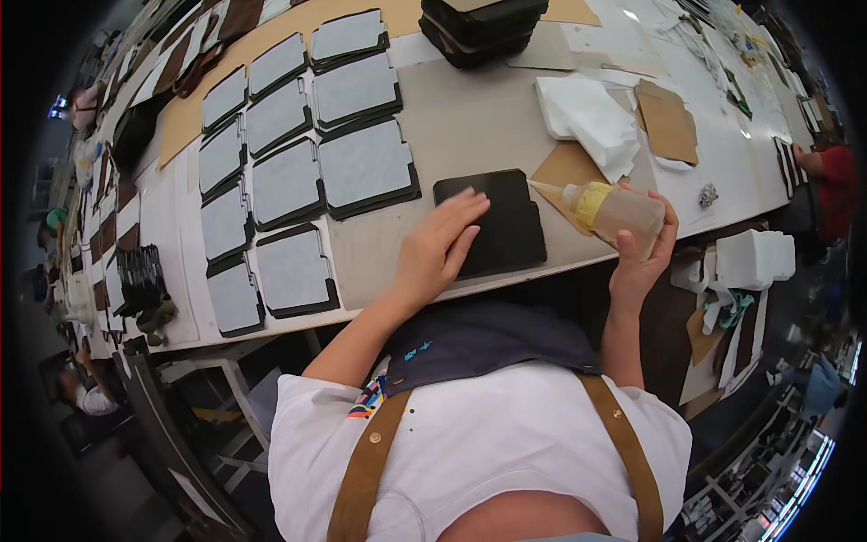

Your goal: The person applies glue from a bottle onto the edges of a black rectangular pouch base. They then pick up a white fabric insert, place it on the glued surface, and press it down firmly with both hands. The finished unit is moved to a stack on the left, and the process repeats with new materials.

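A black leather-like panel [506,226] lies flat near the table's front edge. My left hand [442,239] rests on its left part, fingers stretched out and lying flat. To the right of the panel, my right hand [652,239] is wrapped round a translucent squeeze bottle [623,217] with yellow tape round its shoulder. The bottle is tilted, its thin nozzle pointing left at the panel's upper right edge. I cannot tell whether the nozzle touches it, and no liquid shows. Several black-edged panels faced with light grey sheets [361,163] lie in rows to the left.
A stack of black pieces [479,32] stands at the far side. White sheets [587,122] and brown card pieces [668,122] lie beyond the bottle. White foam-like blocks [754,260] sit on a lower surface at right. Another person in red [833,194] is at the right.
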`<state>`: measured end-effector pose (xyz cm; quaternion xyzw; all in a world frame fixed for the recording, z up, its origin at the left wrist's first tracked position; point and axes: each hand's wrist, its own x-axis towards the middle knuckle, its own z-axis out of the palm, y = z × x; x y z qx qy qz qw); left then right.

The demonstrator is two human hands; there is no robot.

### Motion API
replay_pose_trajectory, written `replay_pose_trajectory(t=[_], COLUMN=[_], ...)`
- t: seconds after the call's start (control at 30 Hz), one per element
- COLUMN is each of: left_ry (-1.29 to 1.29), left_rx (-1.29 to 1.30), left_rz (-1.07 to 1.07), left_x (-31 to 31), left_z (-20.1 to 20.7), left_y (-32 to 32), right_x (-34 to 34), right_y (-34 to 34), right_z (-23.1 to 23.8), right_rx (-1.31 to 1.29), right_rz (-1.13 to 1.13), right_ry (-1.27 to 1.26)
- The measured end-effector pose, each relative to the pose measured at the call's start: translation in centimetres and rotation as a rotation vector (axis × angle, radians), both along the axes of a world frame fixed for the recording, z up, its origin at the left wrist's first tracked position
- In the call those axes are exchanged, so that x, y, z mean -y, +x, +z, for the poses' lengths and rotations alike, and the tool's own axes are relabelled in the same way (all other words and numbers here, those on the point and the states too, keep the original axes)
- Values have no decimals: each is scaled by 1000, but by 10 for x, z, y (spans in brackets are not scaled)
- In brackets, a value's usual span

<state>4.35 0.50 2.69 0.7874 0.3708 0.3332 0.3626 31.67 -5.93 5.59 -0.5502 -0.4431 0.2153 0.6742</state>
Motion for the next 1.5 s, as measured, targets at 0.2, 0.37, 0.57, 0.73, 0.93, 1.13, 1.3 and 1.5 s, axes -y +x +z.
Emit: replay_pose_trajectory(t=[0.2,0.37,0.57,0.73,0.93,1.13,1.3,1.5], left_ry=[250,238,200,253,243,259,268,261], left_rx=[-497,-571,-263,13,236,281,258,258], left_rz=[-3,28,73,283,376,390,376,382], left_x=[1,5,1,-12,-15,-16,-16,-16], left_z=[-22,-20,-26,-16,-23,-23,-23,-25], left_y=[3,6,-3,-13,-17,-19,-21,-21], right_x=[-1,-2,0,0,0,-2,-2,-2], right_y=[-5,-10,-12,-12,-13,-19,-17,-19], right_z=[-6,-8,-13,-13,-16,-15,-17,-15], right_rx=[44,59,73,43,66,144,179,203], right_rz=[-8,-34,-70,-67,-67,-83,-87,-71], right_ry=[-20,-12,-18,-36,-39,-27,-27,-8])
